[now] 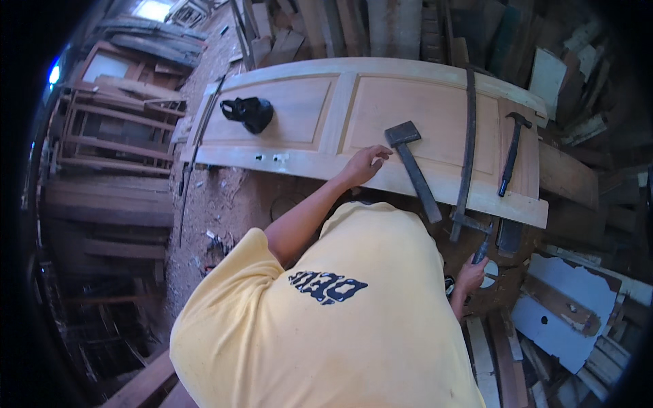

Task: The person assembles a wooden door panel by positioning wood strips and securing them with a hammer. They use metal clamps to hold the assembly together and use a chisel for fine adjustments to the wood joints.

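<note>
A pale wooden panel door lies flat in front of me. My left hand rests at its near edge, fingers loosely bent and apart, holding nothing. Close to those fingertips lies a mallet with a blocky head, its handle jutting past the near edge. A long bar clamp spans the door to the right. Below the near edge, my right hand is closed around the clamp's screw handle. A claw hammer lies on the door's right end.
A black object, its kind unclear, sits on the left panel. Another bar clamp crosses the door's left end. Wooden frames stack at left; boards lean at the back. A broken white panel lies at lower right.
</note>
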A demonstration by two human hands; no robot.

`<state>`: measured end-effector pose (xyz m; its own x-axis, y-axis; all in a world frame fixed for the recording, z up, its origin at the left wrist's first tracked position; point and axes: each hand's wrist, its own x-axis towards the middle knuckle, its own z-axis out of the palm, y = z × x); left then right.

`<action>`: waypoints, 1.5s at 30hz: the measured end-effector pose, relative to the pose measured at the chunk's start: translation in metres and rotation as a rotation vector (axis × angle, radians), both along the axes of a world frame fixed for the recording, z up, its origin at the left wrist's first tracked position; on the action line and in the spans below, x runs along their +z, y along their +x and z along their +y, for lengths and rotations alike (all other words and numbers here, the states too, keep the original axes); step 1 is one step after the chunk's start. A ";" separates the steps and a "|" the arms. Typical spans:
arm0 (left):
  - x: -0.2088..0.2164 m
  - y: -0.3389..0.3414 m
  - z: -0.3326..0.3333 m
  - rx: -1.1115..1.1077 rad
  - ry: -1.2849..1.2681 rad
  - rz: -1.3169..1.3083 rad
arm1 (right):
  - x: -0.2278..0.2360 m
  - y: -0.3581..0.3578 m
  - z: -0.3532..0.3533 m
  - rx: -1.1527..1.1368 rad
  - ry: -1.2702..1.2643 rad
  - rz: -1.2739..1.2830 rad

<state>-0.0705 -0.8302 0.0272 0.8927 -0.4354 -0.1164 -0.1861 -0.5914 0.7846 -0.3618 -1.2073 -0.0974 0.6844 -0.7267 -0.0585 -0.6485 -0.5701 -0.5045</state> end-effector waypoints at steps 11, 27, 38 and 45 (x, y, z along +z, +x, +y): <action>0.006 -0.007 0.007 -0.045 0.026 -0.043 | 0.000 0.013 -0.063 -0.039 1.811 -0.338; 0.010 0.007 -0.032 -0.067 0.016 0.056 | 0.033 0.031 -0.012 -0.064 0.104 -0.152; 0.026 0.015 -0.090 -0.206 -0.038 0.108 | 0.022 0.097 0.026 -0.482 1.649 -0.322; 0.025 0.002 -0.092 -0.217 -0.032 0.089 | -0.022 0.103 -0.002 -0.322 2.232 -0.449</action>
